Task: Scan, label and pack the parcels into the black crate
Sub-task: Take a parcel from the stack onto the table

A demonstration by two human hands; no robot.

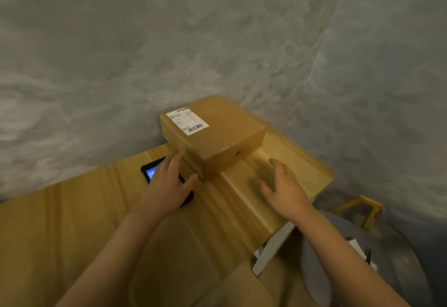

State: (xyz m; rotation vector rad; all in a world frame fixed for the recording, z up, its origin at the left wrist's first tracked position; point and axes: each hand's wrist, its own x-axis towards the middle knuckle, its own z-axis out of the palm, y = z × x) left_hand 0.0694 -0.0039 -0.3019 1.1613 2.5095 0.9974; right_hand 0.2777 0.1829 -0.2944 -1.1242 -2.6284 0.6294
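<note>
A brown cardboard parcel (217, 135) sits on the far part of the wooden table (72, 222), against the grey wall. A white shipping label (187, 120) with barcodes is stuck on its top, near the left edge. My left hand (169, 183) is open, its fingertips at the parcel's near left side and its thumb by the near corner. It hovers over a black device with a lit blue screen (151, 171). My right hand (283, 185) is open above the table, just right of and in front of the parcel, apart from it. No black crate is in view.
The table's right edge (324, 185) drops to a grey floor. A yellow wooden frame (367, 206) stands low at the right. A grey bracket (273, 248) shows under the table's near right corner. Grey walls close in behind and to the right.
</note>
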